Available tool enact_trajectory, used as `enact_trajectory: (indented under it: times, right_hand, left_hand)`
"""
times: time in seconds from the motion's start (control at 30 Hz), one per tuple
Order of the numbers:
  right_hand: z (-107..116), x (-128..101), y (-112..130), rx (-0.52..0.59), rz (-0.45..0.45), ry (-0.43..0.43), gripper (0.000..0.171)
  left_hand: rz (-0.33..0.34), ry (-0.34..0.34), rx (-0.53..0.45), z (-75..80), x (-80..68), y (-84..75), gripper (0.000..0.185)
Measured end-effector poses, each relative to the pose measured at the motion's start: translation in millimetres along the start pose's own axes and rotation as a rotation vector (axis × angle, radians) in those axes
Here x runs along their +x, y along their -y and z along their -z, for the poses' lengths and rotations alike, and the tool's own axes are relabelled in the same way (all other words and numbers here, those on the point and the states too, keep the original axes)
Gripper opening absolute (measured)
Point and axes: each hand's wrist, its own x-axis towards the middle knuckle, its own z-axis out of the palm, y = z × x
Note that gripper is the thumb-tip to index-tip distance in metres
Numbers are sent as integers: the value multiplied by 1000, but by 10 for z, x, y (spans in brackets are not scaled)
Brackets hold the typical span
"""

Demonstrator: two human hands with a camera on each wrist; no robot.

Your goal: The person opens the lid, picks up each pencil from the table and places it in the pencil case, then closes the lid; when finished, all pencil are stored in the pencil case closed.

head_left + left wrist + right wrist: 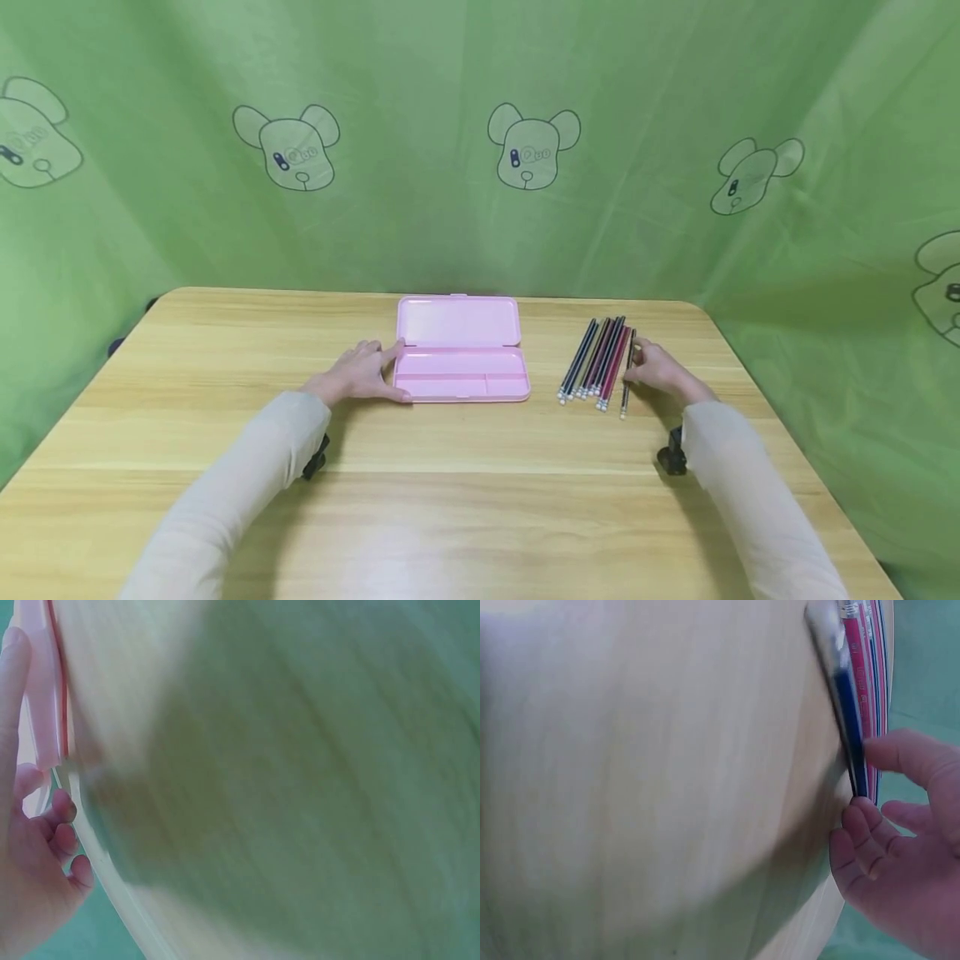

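A pink pencil case (pixel 459 382) lies with its lid (pixel 459 322) raised back, its divided tray bare. My left hand (pixel 363 371) holds the case's left end, thumb at the front corner and index finger near the hinge. In the left wrist view the thumb lies along the pink case (pixel 43 697), the other fingers curled near its far corner. My right hand (pixel 660 369) pinches a dark pencil (pixel 627 387) between thumb and fingers, just right of a bundle of pencils (pixel 596 358). In the right wrist view this pencil (pixel 847 712) has its eraser end pointing away from the hand.
The bundle holds several black, red and brownish pencils, white eraser ends toward me. Everything lies on a wooden table (pixel 480 508). A green curtain (pixel 420 217) with printed bear heads hangs behind the table and along its sides.
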Motion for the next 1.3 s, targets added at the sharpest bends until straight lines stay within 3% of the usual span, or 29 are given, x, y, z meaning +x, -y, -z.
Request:
enact_trajectory:
  times: [0.4,0.8,1.0,1.3]
  right_hand:
    - [-26,-33,74,-84,-116,-33,71]
    - [-10,-8,58,-41,-194,-38,69]
    - [20,-30,116,49,-109,-111,65]
    - [-34,51,422,16,82,-168,52]
  left_hand:
    - [3,14,-2,-5,-14,-3,106]
    - [2,17,5,8,-21,-19,105]
    - [-4,22,9,30,-11,-37,105]
    - [5,35,9,42,4,-33,105]
